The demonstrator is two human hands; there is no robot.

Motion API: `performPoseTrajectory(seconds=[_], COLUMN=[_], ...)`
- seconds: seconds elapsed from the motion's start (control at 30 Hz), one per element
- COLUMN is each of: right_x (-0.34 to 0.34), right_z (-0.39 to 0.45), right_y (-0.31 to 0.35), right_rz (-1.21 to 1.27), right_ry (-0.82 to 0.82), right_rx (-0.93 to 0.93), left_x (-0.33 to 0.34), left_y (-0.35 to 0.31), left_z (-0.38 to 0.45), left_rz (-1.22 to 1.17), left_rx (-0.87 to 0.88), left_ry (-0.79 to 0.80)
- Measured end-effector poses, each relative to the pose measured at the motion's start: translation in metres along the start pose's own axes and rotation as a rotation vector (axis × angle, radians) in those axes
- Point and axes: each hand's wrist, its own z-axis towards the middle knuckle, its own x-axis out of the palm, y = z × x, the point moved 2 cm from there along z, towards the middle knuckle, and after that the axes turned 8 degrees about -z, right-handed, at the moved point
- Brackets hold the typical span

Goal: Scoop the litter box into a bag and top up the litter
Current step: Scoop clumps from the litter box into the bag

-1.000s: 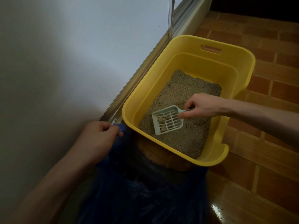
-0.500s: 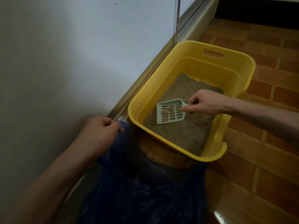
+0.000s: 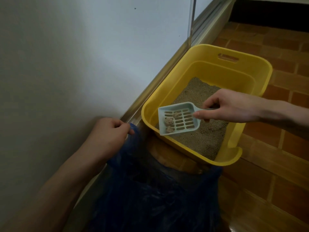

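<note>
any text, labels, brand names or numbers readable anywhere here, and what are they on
None: no readable word, label, brand or number shows in the head view.
Yellow litter box: plain walls, no print.
Pale blue scoop, held by the right hand: slots only, no marking.
Dark blue bag, gripped by the left hand: no print visible.
Wall: only a small dark speck, not text.

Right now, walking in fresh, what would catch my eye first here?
The bright yellow litter box on the brick-tiled floor, against the wall. Above its near edge the right hand holds a pale slotted scoop carrying three clumps. In front, the left hand grips a dark blue bag.
</note>
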Motion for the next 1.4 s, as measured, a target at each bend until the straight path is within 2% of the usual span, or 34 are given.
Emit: performPoseTrajectory(seconds=[0.13,0.33,0.57,0.83,1.07,1.2,1.4], right_x=[0.008,0.043,0.077,0.087,0.074,0.081,0.105], right_z=[-0.009,-0.006,-0.004,0.003,0.006,0.005,0.002], right_y=[0.028,0.058,0.071,0.078,0.077,0.083,0.098], right_rz=[-0.027,-0.293,-0.58,-0.63,-0.504,-0.611,-0.66], right_ry=[0.07,0.104,0.021,-0.087,-0.057,-0.127,-0.059], right_rx=[-0.068,-0.196,-0.233,-0.191,-0.117,-0.205,-0.37], left_x=[-0.002,-0.003,0.0,0.0,-0.002,-0.002,0.0], left_y=[-0.003,-0.005,-0.003,-0.001,-0.002,-0.002,-0.002], left_z=[-0.005,-0.009,-0.008,-0.009,-0.01,-0.01,-0.007], left_rz=[-0.024,-0.016,-0.074,-0.095,-0.1,-0.11,-0.127], left_rx=[-0.008,-0.013,-0.03,-0.057,-0.085,-0.082,-0.055], left_ry=[-0.004,0.009,0.033,0.063,0.103,0.11,0.084])
